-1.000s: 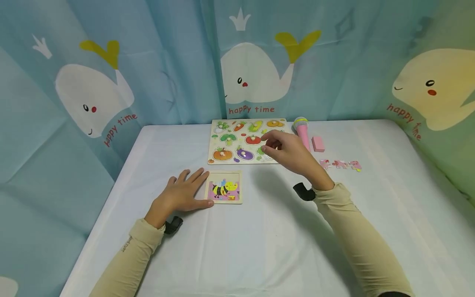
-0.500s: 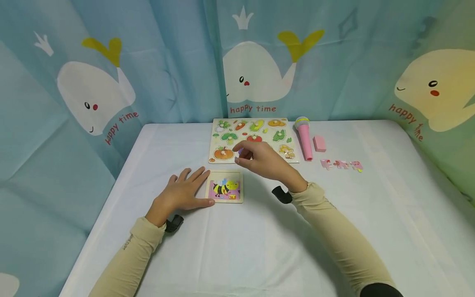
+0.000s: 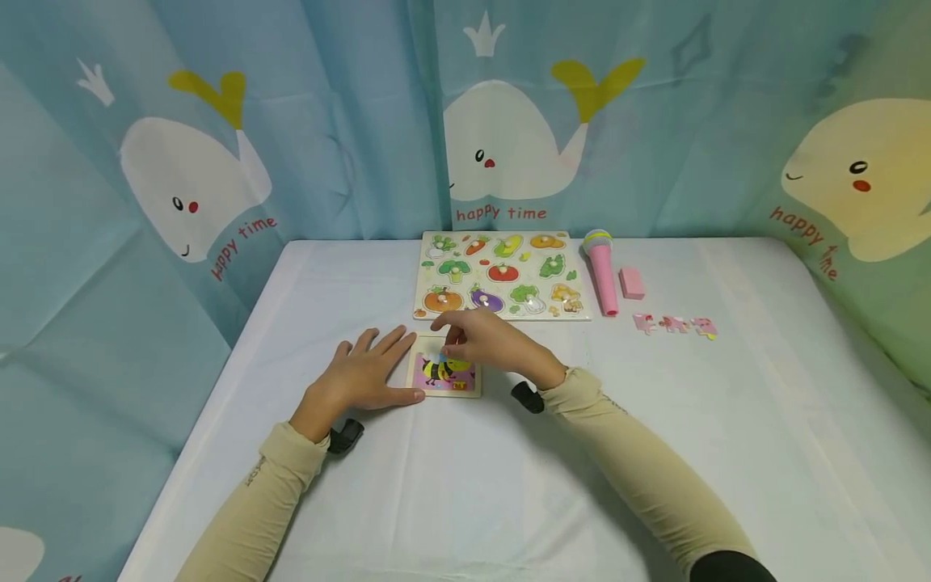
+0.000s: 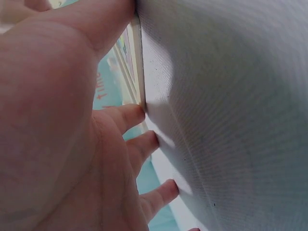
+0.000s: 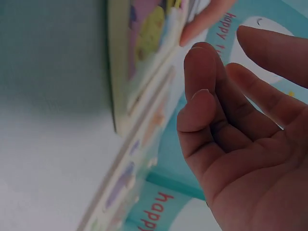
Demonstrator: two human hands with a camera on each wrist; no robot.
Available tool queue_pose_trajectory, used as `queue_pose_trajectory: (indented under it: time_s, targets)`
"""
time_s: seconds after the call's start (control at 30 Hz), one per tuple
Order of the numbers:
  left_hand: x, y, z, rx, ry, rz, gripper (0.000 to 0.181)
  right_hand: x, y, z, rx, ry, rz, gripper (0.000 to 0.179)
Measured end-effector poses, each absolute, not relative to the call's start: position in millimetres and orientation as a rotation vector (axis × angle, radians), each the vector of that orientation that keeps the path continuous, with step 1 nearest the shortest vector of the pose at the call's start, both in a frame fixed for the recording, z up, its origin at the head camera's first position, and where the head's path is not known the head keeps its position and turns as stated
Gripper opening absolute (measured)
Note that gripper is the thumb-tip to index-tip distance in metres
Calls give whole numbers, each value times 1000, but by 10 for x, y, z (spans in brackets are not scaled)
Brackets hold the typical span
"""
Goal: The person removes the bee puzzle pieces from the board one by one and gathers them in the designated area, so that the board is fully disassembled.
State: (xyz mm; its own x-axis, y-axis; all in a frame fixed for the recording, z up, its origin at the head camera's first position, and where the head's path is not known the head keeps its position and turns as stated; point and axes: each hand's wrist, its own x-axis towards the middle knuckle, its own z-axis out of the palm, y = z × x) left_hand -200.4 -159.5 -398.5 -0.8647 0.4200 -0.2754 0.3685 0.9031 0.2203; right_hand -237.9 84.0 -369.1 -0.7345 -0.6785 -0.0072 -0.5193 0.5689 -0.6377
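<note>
The nearly square bee puzzle [image 3: 440, 375] lies flat on the bench [image 3: 451, 485], nearer to the person than the vegetable board [image 3: 478, 276]; the long axis of its bee goes from left to right, with the head pointing right. The left grip [image 3: 360, 377] is widely spread, touching the puzzle's left side without grasping, while the right grip [image 3: 490, 341] is above it, half open with loosely bent fingers, holding nothing visible.

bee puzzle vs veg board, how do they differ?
Size: the bee puzzle is much smaller than the vegetable board.
Look: the bee puzzle shows one scene on pink; the vegetable board has many separate pictures on cream.
Contact: the left hand touches the bee puzzle's edge, but not the vegetable board.
Shared: both lie flat on the table.
</note>
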Motion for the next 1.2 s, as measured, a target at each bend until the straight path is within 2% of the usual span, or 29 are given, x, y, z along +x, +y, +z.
queue_pose_trajectory:
  time_s: [0.37, 0.77, 1.2]
  targets:
    - [-2016, -1586, -3993, 589, 2746, 230, 100, -2443, 715, -3879, -1047, 2556, -798, 30]
    - [-2022, -1592, -3988, 604, 2755, 239, 100, -2421, 588, -3844, -1029, 2595, -602, 19]
    - [-2019, -1609, -3998, 605, 2753, 232, 100, -2411, 573, -3870, -1018, 2594, -620, 19]
